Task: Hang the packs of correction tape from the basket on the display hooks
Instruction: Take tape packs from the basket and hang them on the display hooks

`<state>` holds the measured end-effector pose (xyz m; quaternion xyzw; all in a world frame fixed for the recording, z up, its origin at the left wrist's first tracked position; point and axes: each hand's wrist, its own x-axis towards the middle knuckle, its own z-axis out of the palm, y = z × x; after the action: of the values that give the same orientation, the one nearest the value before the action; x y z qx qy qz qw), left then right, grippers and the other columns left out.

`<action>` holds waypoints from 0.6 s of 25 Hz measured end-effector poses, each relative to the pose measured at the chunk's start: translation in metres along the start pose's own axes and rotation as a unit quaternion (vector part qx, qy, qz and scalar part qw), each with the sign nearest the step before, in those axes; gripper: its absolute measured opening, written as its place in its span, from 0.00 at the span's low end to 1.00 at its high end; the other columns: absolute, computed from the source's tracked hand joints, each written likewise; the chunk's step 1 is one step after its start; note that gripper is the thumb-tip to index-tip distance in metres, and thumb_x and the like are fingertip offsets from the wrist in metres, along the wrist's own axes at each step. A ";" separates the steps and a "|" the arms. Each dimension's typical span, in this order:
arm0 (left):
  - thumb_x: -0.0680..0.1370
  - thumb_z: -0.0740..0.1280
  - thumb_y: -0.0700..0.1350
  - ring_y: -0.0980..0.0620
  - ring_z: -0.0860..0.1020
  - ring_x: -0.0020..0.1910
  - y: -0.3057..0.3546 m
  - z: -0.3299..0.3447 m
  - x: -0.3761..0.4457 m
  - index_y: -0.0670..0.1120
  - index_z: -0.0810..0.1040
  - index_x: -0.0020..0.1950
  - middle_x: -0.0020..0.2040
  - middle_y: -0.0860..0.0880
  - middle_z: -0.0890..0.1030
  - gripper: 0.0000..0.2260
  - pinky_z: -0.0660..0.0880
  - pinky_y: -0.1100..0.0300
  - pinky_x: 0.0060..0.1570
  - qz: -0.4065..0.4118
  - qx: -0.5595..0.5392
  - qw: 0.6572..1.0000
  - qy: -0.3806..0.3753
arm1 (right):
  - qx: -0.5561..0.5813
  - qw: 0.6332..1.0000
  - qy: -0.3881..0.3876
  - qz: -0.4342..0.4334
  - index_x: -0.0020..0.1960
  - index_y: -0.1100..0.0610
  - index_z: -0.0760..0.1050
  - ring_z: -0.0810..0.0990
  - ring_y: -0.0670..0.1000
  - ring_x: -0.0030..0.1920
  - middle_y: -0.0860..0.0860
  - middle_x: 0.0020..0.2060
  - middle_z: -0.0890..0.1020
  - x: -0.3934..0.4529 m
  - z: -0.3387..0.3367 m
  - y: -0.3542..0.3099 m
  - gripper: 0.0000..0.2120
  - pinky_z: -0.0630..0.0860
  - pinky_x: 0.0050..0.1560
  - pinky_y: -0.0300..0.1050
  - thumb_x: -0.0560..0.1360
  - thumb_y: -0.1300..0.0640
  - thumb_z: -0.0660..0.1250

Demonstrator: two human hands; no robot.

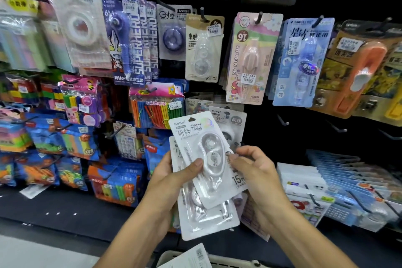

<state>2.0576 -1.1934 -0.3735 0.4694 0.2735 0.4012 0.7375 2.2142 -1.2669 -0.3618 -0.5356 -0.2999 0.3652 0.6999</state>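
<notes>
White packs of correction tape point(202, 159) sit fanned between both hands, low in front of the display. The left hand point(174, 172) grips the stack from the left, thumb pressed on the top pack's clear blister, fingers curled behind. The right hand point(254, 165) pinches the right edge of the top pack, fingers bent. A second pack point(208, 217) lies under the first, nearer the person. Just beyond hangs a matching pack point(230, 122) on a hook. At the near edge, a basket point(228, 262) holds a pack lying back up point(191, 257), barcode showing. Bare hooks point(337, 128) stick out to the right.
</notes>
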 end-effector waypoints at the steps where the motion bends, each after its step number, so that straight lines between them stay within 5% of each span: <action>1: 0.67 0.77 0.44 0.43 0.87 0.51 0.000 0.002 0.000 0.48 0.80 0.64 0.55 0.45 0.87 0.25 0.84 0.52 0.45 0.006 0.003 1.000 0.005 | -0.016 1.000 0.003 -0.015 0.54 0.57 0.75 0.84 0.48 0.32 0.52 0.34 0.86 0.000 -0.001 -0.001 0.06 0.79 0.31 0.39 0.79 0.64 0.68; 4: 0.67 0.77 0.43 0.43 0.87 0.49 0.000 0.000 0.002 0.48 0.81 0.61 0.53 0.45 0.88 0.22 0.84 0.52 0.40 0.018 -0.013 0.999 0.047 | -0.025 0.997 -0.074 -0.018 0.57 0.58 0.79 0.86 0.50 0.37 0.55 0.41 0.87 -0.003 -0.003 -0.007 0.08 0.80 0.34 0.38 0.79 0.60 0.69; 6: 0.65 0.78 0.45 0.43 0.87 0.49 0.003 -0.003 0.003 0.48 0.82 0.59 0.52 0.45 0.88 0.23 0.84 0.48 0.43 0.025 -0.016 0.997 0.065 | -0.051 0.989 -0.135 0.020 0.55 0.60 0.80 0.83 0.50 0.31 0.56 0.39 0.87 -0.006 -0.005 -0.007 0.09 0.76 0.27 0.41 0.77 0.58 0.71; 10: 0.63 0.78 0.49 0.45 0.87 0.50 0.012 -0.008 0.003 0.48 0.83 0.58 0.52 0.47 0.88 0.24 0.83 0.52 0.43 0.048 0.012 0.995 0.082 | -0.085 0.994 -0.040 0.050 0.49 0.58 0.76 0.70 0.50 0.20 0.54 0.29 0.80 0.000 -0.009 -0.001 0.05 0.63 0.25 0.43 0.79 0.56 0.70; 15: 0.70 0.76 0.44 0.48 0.88 0.44 0.023 -0.019 0.003 0.47 0.83 0.58 0.49 0.49 0.89 0.16 0.82 0.57 0.32 0.087 -0.014 0.985 0.146 | -0.157 0.987 0.038 0.009 0.46 0.54 0.77 0.72 0.53 0.26 0.56 0.33 0.79 0.005 -0.024 -0.001 0.04 0.65 0.23 0.43 0.79 0.56 0.69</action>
<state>2.0362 -1.1767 -0.3607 0.4170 0.3311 0.5319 0.6585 2.2364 -1.2760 -0.3662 -0.6548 -0.3223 0.2992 0.6147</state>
